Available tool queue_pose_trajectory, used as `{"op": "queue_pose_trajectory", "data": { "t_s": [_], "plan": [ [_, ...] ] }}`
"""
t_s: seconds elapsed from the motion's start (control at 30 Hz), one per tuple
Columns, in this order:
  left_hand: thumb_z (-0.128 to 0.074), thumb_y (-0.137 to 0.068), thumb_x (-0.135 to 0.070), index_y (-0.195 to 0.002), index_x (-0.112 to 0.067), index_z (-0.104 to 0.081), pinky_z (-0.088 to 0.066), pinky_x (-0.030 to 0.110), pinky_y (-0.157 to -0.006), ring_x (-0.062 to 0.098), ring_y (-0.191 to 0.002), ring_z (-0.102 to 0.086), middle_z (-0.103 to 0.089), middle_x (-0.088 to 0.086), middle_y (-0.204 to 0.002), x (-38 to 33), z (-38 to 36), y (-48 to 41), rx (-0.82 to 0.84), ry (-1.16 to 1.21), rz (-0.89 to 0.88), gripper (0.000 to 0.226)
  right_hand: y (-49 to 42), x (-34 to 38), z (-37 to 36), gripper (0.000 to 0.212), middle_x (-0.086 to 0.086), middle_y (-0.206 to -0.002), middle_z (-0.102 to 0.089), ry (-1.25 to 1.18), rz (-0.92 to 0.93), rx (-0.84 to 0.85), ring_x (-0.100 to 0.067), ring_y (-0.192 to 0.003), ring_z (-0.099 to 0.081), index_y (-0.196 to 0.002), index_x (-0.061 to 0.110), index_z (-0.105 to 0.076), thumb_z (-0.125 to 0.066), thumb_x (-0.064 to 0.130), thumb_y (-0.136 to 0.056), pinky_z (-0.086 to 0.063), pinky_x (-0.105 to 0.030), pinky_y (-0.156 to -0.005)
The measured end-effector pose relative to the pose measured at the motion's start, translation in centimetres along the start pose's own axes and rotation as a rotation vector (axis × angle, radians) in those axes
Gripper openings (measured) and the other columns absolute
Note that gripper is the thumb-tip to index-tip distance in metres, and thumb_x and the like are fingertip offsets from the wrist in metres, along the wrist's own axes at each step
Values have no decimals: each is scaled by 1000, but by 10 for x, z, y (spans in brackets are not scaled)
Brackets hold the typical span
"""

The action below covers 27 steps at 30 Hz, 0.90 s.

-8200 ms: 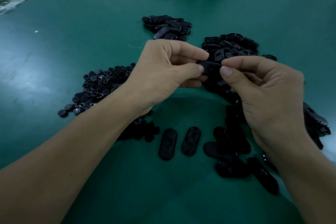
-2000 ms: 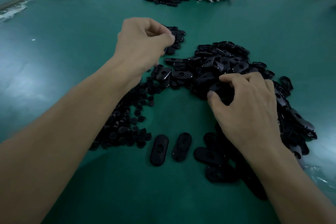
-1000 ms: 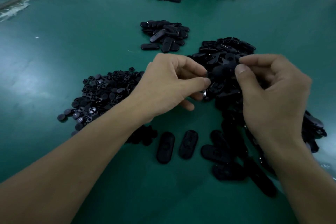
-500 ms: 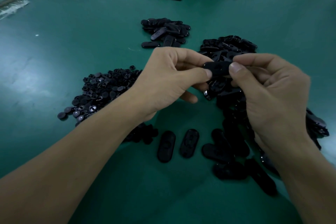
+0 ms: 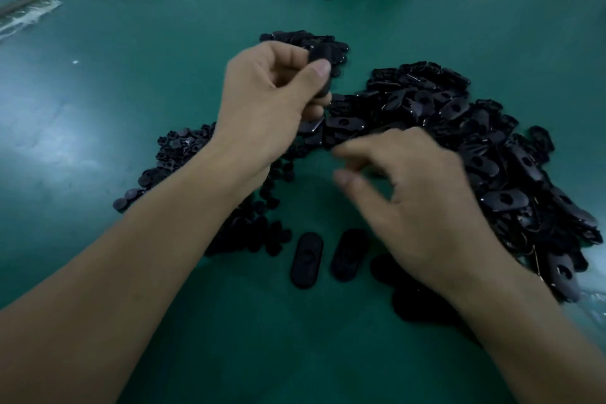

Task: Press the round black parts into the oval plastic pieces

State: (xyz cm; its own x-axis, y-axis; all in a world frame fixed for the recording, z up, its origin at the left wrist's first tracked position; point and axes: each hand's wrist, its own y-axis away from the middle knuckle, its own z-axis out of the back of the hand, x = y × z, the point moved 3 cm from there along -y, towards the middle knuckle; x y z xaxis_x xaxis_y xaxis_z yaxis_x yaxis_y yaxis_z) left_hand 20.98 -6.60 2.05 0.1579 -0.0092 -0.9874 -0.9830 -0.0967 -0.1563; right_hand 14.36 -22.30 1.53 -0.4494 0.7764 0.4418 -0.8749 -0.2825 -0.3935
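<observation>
the two hands have parted since half a second ago: the left hand [image 5: 262,102] has carried the oval piece [image 5: 319,54] away and up, and the right hand [image 5: 416,207] has dropped low toward the person, blurred. the left thumb and curled fingers pinch the oval piece in the air, in front of the small far pile [image 5: 288,36]; its long axis runs roughly up and down in the view, upper end showing above the thumb. the right hand's thumb and forefinger stand apart, the other fingers loosely curled, nothing seen between them. it hovers at the near edge of the large heap of oval pieces [image 5: 459,128]. the round black parts [image 5: 183,147] lie heaped under the left forearm. two loose ovals [image 5: 306,264] lie side by side, not touching, long axes pointing away. bare green table [image 5: 147,52] spreads to the left and nearest the person.
</observation>
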Motion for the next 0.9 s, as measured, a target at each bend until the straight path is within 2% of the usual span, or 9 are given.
{"op": "queue_pose_trajectory", "data": {
  "t_s": [0.07, 0.17, 0.23, 0.3, 0.43, 0.57, 0.63, 0.73, 0.9],
  "plan": [
    [-70, -92, -9, -99, -9, -60, -57, 25, -66, 17, -70, -72, -70, 6, -77, 0, 3, -2, -73, 100, 21, 12, 0, 8, -9, 39, 8, -109, -57, 137, 68, 194, -15, -104, -46, -133, 28, -61, -53, 43, -98, -41, -33, -89],
    [-69, -93, -7, -118, -9, -58, -58, 24, -67, 15, -71, -72, -68, 9, -84, 0, 1, -2, -95, 122, 32, 28, -2, 15, -15, 51, 3, -121, -48, 276, 76, 346, -20, -110, -39, -148, 39, -42, -34, 51, -99, -33, -33, -90],
    [-68, -94, -8, -112, -14, -64, -57, 23, -67, 12, -71, -69, -69, 3, -83, -2, 1, -2, -90, 71, 21, 19, -4, 16, -16, 55, 5, -125, -42, 300, 62, 386, -19, -113, -35, -149, 46, -35, -22, 54, -97, -29, -31, -91],
    [-69, -93, -11, -98, -21, -68, -53, 19, -65, 7, -71, -67, -71, -3, -81, -3, 1, -2, -114, 21, 8, 11, -5, 15, -16, 56, 6, -126, -40, 301, 55, 398, -18, -114, -33, -148, 48, -36, -18, 56, -95, -27, -30, -91],
    [-72, -91, -14, -92, -21, -64, -50, 17, -64, 5, -70, -67, -71, -6, -79, -3, 1, -1, -134, 9, 26, 10, -6, 15, -14, 52, 4, -116, -48, 271, 50, 368, -20, -109, -39, -137, 42, -56, -28, 55, -95, -28, -30, -86],
    [-71, -91, -7, -94, -10, -61, -57, 24, -68, 14, -69, -69, -69, 3, -79, -3, 0, 0, -106, 78, 15, 11, -6, 14, -11, 37, 2, -102, -55, 222, 47, 267, -22, -99, -48, -112, 30, -74, -50, 51, -94, -38, -37, -84],
    [-71, -90, -5, -98, -7, -60, -58, 25, -68, 17, -70, -71, -70, 7, -80, -3, 0, 0, -90, 95, 7, 13, -6, 13, -12, 27, 2, -98, -56, 183, 40, 232, -22, -95, -49, -106, 27, -76, -61, 45, -93, -41, -38, -83],
    [-71, -90, -4, -105, -6, -65, -58, 25, -66, 16, -68, -71, -70, 3, -76, -2, -2, 2, -58, 77, 15, 16, -5, 10, -12, 20, 3, -100, -58, 97, -4, 228, -19, -97, -49, -109, 25, -74, -63, 35, -95, -43, -36, -87],
    [-73, -87, -3, -93, -12, -69, -56, 23, -63, 13, -65, -66, -69, -3, -67, -1, -4, 3, -14, -3, 3, 11, -5, 4, -13, 13, 10, -100, -56, 33, -65, 260, -11, -97, -47, -106, 29, -72, -64, 30, -95, -35, -22, -82]
  ]
}}
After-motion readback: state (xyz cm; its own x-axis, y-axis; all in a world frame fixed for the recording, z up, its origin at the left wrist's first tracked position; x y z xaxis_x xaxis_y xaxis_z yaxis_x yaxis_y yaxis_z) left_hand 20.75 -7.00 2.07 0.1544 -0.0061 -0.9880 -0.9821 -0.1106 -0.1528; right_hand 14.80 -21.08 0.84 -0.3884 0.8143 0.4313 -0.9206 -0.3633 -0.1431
